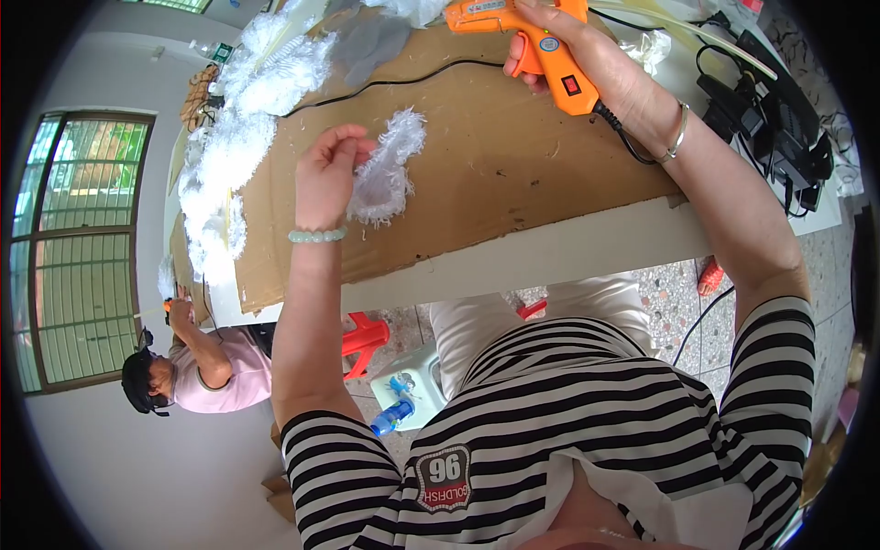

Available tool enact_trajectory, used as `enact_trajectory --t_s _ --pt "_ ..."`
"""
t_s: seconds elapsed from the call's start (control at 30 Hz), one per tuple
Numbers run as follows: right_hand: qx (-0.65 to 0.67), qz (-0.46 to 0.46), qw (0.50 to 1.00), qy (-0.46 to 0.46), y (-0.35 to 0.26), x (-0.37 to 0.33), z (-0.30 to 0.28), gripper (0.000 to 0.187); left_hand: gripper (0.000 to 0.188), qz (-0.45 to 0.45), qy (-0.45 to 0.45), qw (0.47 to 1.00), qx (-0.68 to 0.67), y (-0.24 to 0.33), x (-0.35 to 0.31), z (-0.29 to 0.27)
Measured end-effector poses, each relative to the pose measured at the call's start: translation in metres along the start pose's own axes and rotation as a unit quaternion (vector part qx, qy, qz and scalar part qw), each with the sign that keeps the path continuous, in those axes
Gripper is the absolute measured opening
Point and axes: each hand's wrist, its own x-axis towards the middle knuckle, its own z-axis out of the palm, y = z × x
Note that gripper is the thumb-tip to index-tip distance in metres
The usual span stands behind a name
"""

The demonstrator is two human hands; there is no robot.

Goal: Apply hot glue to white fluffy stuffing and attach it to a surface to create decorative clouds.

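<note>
My right hand [600, 64] is wrapped round an orange glue gun [561, 78], with fingers at its trigger. The nozzle end points left, and a red switch shows on the handle. My left hand [332, 170] has its fingers curled and pinched at the edge of a white, frayed piece of fluffy fabric [390, 174]. That piece hangs or lies over the brown cardboard [486, 183]; I cannot tell whether it touches it. A black cord runs from the gun's handle end.
White fluffy material [247, 119] is heaped along the left of the table. Black adapters and cords [770, 119] crowd the right end. At far left a co-worker [215, 367] holds another orange tool. Below stand a red stool [364, 344] and a pale stool with a blue bottle [392, 417].
</note>
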Motion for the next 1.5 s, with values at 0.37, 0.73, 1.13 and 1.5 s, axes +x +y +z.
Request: enact_trajectory --t_s 0.37,0.73,1.13,1.5 --pt "-0.051 -0.017 0.999 0.003 0.001 0.007 -0.003 0.044 0.03 0.316 0.024 0.894 0.316 0.018 0.004 0.007" --pt "-0.029 0.003 1.0 -0.011 0.004 -0.004 -0.004 0.048 0.044 0.352 -0.064 0.826 0.436 0.028 -0.032 0.03" --pt "-0.047 0.004 0.999 -0.004 0.0 -0.003 0.002 0.045 0.031 0.13 -0.014 0.989 0.069 -0.002 0.006 0.016" --pt "-0.071 -0.01 0.997 -0.005 0.001 -0.002 0.002 0.046 0.018 0.102 0.108 0.984 0.097 0.007 0.009 0.0"
